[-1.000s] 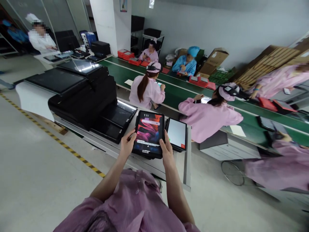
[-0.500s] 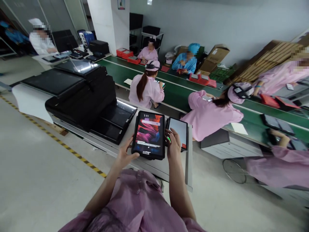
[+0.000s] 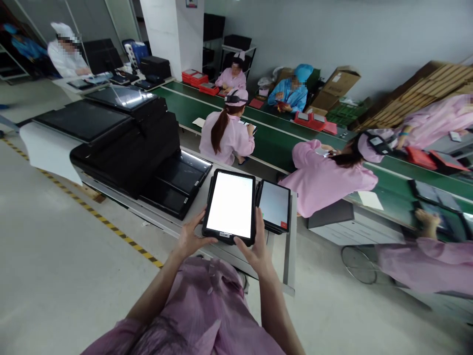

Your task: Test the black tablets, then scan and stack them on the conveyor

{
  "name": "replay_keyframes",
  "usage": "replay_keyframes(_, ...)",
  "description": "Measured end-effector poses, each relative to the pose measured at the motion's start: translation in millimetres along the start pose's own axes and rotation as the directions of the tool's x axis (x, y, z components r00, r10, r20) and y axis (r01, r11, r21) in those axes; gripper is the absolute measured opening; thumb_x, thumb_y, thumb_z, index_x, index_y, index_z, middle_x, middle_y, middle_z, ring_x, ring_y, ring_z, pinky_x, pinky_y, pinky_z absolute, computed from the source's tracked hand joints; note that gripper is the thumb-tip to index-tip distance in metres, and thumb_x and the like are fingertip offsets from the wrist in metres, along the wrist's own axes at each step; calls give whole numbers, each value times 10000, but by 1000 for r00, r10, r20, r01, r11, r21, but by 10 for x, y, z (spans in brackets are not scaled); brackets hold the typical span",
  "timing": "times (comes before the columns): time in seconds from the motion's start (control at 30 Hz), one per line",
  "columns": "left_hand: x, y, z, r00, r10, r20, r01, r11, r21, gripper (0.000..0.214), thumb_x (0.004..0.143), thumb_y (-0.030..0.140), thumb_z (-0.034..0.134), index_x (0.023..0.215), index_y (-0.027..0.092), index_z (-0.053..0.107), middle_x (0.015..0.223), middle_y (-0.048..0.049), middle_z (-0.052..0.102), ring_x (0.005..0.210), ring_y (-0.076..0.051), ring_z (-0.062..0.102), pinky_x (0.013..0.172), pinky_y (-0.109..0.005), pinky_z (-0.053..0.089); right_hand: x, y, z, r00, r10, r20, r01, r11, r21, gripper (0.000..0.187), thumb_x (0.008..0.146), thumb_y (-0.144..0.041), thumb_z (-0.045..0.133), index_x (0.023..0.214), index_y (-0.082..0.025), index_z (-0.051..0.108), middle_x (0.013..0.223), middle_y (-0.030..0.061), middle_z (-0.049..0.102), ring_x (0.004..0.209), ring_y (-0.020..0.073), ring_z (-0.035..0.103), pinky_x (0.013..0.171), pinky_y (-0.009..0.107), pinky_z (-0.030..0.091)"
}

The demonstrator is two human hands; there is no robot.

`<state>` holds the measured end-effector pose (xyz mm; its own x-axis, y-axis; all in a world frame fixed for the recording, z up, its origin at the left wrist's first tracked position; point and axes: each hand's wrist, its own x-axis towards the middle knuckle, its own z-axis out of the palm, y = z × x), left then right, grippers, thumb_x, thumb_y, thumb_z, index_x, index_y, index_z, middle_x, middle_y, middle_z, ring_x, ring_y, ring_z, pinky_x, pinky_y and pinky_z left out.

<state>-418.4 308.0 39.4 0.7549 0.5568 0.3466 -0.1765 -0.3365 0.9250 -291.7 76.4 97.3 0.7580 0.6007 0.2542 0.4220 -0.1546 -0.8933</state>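
Observation:
A black-framed tablet (image 3: 230, 204) with a bright, nearly blank white screen is held in front of me, above the grey bench. My left hand (image 3: 191, 237) grips its lower left edge, thumb along the bottom corner. On the opposite side, my right hand (image 3: 256, 244) grips the lower right edge, with its thumb at the bottom rim. Most fingers of both hands are hidden behind the tablet. Just right of it, a second tablet (image 3: 274, 204) with a pale grey screen and a red corner mark rests on a dark stack.
Black trays (image 3: 125, 153) holding dark tablets are stacked on the bench to the left. Beyond runs a green work table (image 3: 273, 148), where several people in pink or blue sit. Red boxes (image 3: 310, 121) stand on it. Yellow-black tape (image 3: 107, 231) marks the floor.
The tablet's screen has gone from a colourful lock screen showing 1:11 to plain white. My right hand has moved from beside the tablet to grip its lower right edge.

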Motion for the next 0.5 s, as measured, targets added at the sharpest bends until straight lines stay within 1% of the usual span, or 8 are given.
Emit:
replay_keyframes(0.07, -7, 30, 4, 1000, -16, -11, 16, 1000, 11, 992, 653, 595, 1055, 1522, 257, 716, 1604, -194, 679, 1433, -404, 705, 1087, -511, 660, -19, -16, 23, 1000, -8, -2, 8, 1000, -25, 1118, 993, -526, 807, 1818, -458, 55, 1926, -10, 72, 1781, 382, 102, 1423, 695, 231)
replay_keyframes(0.17, -18, 74, 14, 998, -51, -34, 51, 999, 14, 979, 625, 606, 1063, 1481, 256, 743, 1566, -185, 714, 1410, -411, 719, 1098, -522, 655, -37, -39, 37, 1000, -11, -14, 10, 999, -33, 1117, 991, -528, 808, 1821, -442, 65, 1924, 6, 88, 1778, 401, 104, 1412, 721, 239)
replay_keyframes(0.33, -34, 84, 24, 994, -109, -28, 110, 994, 10, 1007, 591, 599, 1077, 1478, 261, 741, 1568, -175, 716, 1429, -416, 702, 1122, -524, 642, -22, -73, 57, 999, -9, -53, 6, 999, -47, 1033, 1007, -535, 779, 1813, -448, 139, 1911, 10, 178, 1772, 388, 161, 1420, 713, 215)
replay_keyframes(0.4, -35, 52, 15, 994, -106, -17, 106, 994, -5, 1024, 593, 603, 1075, 1494, 262, 730, 1577, -180, 708, 1453, -417, 684, 1124, -526, 638, -1, -82, 85, 995, 11, -95, -14, 999, -34, 977, 1013, -528, 770, 1802, -450, 199, 1897, 9, 231, 1769, 376, 185, 1421, 719, 203)
replay_keyframes(0.5, -30, -18, -12, 999, -51, 11, 52, 996, -73, 1004, 627, 639, 1050, 1496, 253, 729, 1591, -198, 692, 1491, -424, 652, 1100, -519, 642, 37, -93, 134, 986, 57, -156, -57, 998, 1, 906, 1024, -519, 753, 1784, -445, 265, 1883, 12, 273, 1763, 366, 209, 1418, 717, 212)
